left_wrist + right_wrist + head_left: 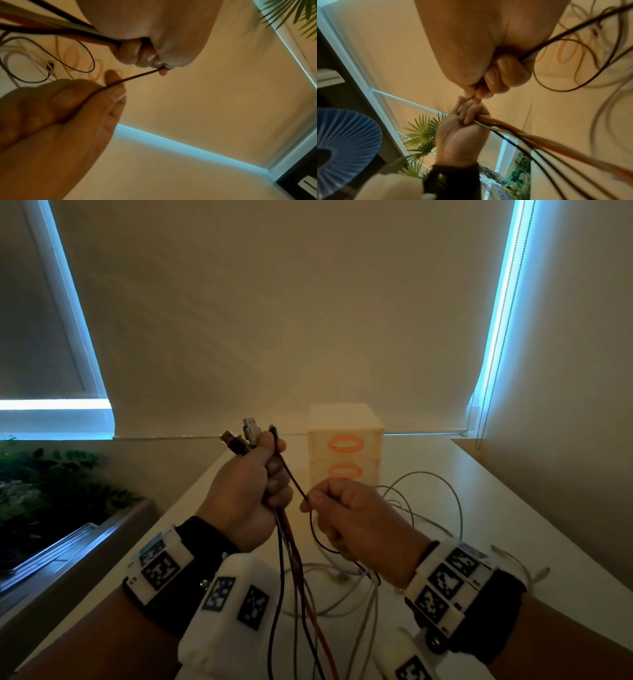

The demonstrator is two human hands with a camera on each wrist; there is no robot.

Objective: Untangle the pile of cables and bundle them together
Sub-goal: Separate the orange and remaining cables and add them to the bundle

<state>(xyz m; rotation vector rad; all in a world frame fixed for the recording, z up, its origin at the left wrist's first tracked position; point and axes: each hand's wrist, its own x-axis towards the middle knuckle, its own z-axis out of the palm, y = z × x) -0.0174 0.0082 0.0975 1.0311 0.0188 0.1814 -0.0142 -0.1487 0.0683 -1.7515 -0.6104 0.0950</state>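
Gathering plug ends, the left hand (246, 491) grips the cable bundle (294, 583) while the right hand (356, 518) pinches a thin dark cable (291, 477), which next needs drawing free of the tangle on the surface (513, 529).

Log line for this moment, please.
left hand: grips cable bundle | right hand: pinches thin dark cable | loose cables: on table

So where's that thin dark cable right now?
In the head view, the dark cable stretches mid-frame between the left hand and the right hand, in front of the white box.
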